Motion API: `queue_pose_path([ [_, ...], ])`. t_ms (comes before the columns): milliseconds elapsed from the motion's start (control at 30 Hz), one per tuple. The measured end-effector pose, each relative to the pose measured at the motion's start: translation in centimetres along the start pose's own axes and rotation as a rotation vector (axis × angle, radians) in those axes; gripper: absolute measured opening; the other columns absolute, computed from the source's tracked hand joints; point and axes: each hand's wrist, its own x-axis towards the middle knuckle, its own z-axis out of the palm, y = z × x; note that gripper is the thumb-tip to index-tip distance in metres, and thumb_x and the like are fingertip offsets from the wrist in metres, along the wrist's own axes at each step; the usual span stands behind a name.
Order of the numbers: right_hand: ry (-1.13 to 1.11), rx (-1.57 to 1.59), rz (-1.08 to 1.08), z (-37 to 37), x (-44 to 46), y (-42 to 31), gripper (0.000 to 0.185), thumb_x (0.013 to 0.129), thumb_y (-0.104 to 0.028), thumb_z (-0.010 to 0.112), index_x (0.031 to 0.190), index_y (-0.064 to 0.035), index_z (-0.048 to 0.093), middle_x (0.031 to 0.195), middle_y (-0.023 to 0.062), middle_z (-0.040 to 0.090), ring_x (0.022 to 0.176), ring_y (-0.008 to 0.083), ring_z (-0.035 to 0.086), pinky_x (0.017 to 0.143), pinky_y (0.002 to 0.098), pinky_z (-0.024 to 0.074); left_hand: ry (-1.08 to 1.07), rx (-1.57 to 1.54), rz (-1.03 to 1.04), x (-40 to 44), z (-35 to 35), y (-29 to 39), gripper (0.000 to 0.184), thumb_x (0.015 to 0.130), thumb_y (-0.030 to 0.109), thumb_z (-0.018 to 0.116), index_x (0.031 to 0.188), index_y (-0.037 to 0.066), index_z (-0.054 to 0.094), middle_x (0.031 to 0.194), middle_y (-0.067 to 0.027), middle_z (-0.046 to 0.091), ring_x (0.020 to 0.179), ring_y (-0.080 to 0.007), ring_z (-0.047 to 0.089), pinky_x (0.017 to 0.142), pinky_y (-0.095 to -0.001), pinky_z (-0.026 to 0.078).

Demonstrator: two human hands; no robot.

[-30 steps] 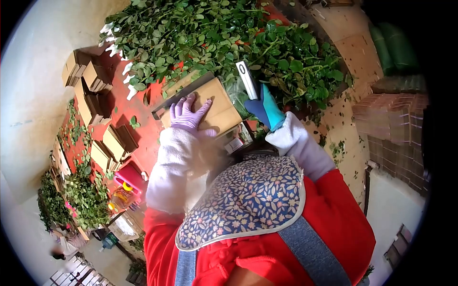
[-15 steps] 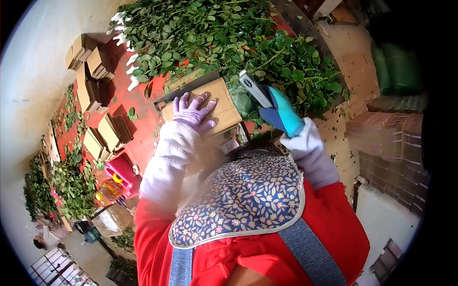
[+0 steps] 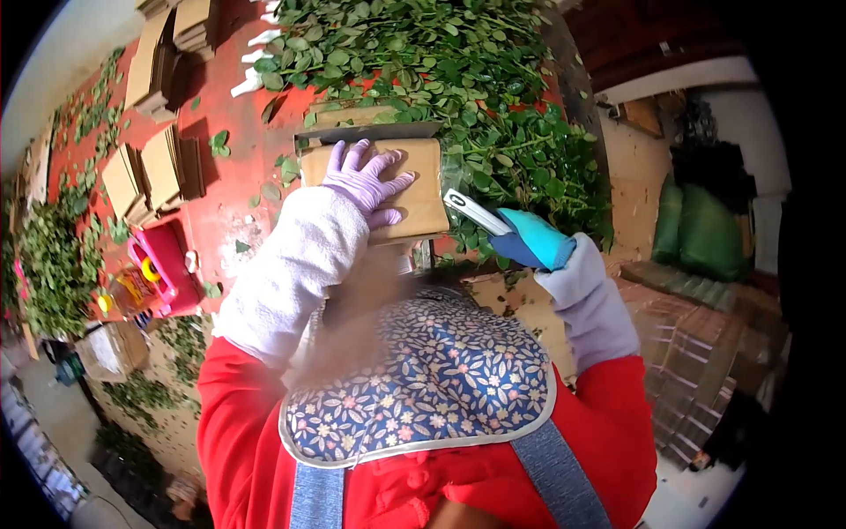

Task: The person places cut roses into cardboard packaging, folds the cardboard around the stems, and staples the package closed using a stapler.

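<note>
My left hand (image 3: 366, 182), in a thin purple glove, lies with spread fingers on a brown cardboard piece (image 3: 421, 181) that rests in a dark-edged frame (image 3: 370, 131). My right hand (image 3: 531, 240), in a teal and blue glove, is wrapped round a white and grey stapler-like tool (image 3: 477, 212). The tool's tip points at the right edge of the cardboard, close to clear plastic wrap (image 3: 451, 172). Leafy green stems (image 3: 520, 150) lie just beyond it.
Folded cardboard stacks (image 3: 161, 167) stand on the red table (image 3: 238, 145) at the left. Near them are a pink container (image 3: 167, 269) and a yellow-labelled bottle (image 3: 132, 289). Green rolls (image 3: 712, 231) and bundled stacks (image 3: 687, 353) lie at the right.
The view has turned, so the table's contents appear shifted. My left hand stays on the cardboard, while my right hand with the tool has come lower beside the cardboard's right edge.
</note>
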Motion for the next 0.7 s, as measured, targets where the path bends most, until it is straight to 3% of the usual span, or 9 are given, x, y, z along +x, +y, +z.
queue_pose_path([
  [100, 0.008, 0.048, -0.110, 0.7, 1.6, 3.5, 0.035, 0.084, -0.019, 0.065, 0.115, -0.0028, 0.059, 0.084, 0.0067, 0.063, 0.071, 0.0159, 0.057, 0.064, 0.0320, 0.0463, 0.036, -0.010, 0.010, -0.2, 0.8, -0.8, 0.063, 0.081, 0.060, 0.059, 0.139, 0.038, 0.048, 0.150, -0.0034, 0.036, 0.138, -0.0416, 0.025, 0.112, -0.0627, 0.011],
  [200, -0.033, -0.095, -0.052, -0.2, 1.1, 0.4, 0.031, 0.084, -0.019, 0.065, 0.111, -0.0040, 0.059, 0.081, 0.0089, 0.062, 0.070, 0.0158, 0.055, 0.065, 0.0335, 0.0456, -0.032, -0.031, 0.006, -0.2, -0.5, -0.7, 0.062, 0.083, 0.057, 0.059, 0.140, 0.036, 0.046, 0.152, -0.0043, 0.032, 0.139, -0.0415, 0.024, 0.112, -0.0641, 0.010],
  [333, 0.049, -0.400, -0.042, -0.3, 1.4, -0.5, 0.039, 0.079, -0.023, 0.066, 0.113, -0.0051, 0.060, 0.085, 0.0155, 0.065, 0.071, 0.0261, 0.063, 0.066, 0.0370, 0.0491, -0.081, -0.056, 0.004, -0.1, -0.5, -0.7, 0.062, 0.085, 0.054, 0.059, 0.142, 0.033, 0.044, 0.153, -0.0044, 0.029, 0.141, -0.0407, 0.022, 0.112, -0.0644, 0.010],
  [367, 0.065, -0.407, -0.080, -0.1, 1.7, -0.2, 0.043, 0.078, -0.025, 0.066, 0.116, -0.0055, 0.059, 0.088, 0.0179, 0.065, 0.077, 0.0296, 0.065, 0.068, 0.0380, 0.0501, -0.075, -0.063, 0.001, -0.2, -0.6, -0.7, 0.062, 0.085, 0.053, 0.059, 0.141, 0.031, 0.045, 0.153, -0.0040, 0.030, 0.141, -0.0397, 0.022, 0.113, -0.0643, 0.010],
  [400, -0.040, -0.399, -0.016, -0.3, 2.1, -0.7, 0.069, 0.078, -0.037, 0.063, 0.131, 0.0048, 0.050, 0.107, 0.0249, 0.064, 0.098, 0.0363, 0.063, 0.086, 0.0402, 0.0483, -0.067, -0.076, -0.015, -0.2, -0.4, -0.8, 0.062, 0.085, 0.053, 0.059, 0.141, 0.031, 0.045, 0.153, -0.0040, 0.030, 0.141, -0.0397, 0.022, 0.113, -0.0643, 0.010],
  [500, -0.087, -0.329, -0.025, -0.5, 3.4, 1.7, 0.067, 0.079, -0.034, 0.066, 0.132, 0.0029, 0.048, 0.107, 0.0187, 0.065, 0.095, 0.0287, 0.064, 0.082, 0.0364, 0.0497, 0.010, -0.076, 0.035, -0.1, 0.2, -1.0, 0.063, 0.081, 0.054, 0.062, 0.138, 0.032, 0.048, 0.150, -0.0047, 0.034, 0.138, -0.0418, 0.025, 0.112, -0.0643, 0.013],
  [600, -0.473, 0.555, 0.086, -2.0, 3.3, 2.3, 0.067, 0.081, -0.024, 0.075, 0.136, -0.0041, 0.043, 0.108, 0.0050, 0.058, 0.097, 0.0131, 0.059, 0.083, 0.0269, 0.0498, 0.007, -0.097, 0.048, -0.1, 0.4, -1.4, 0.064, 0.081, 0.055, 0.061, 0.139, 0.032, 0.047, 0.150, -0.0038, 0.034, 0.138, -0.0416, 0.026, 0.112, -0.0644, 0.013],
  [700, -0.581, 0.723, 0.052, -2.7, 2.8, 2.7, 0.066, 0.082, -0.024, 0.074, 0.137, -0.0043, 0.042, 0.109, 0.0059, 0.059, 0.098, 0.0141, 0.058, 0.084, 0.0288, 0.0502, 0.027, -0.114, 0.065, -0.3, 0.5, -1.7, 0.066, 0.080, 0.057, 0.061, 0.140, 0.033, 0.046, 0.151, -0.0031, 0.033, 0.138, -0.0418, 0.026, 0.111, -0.0647, 0.012],
])
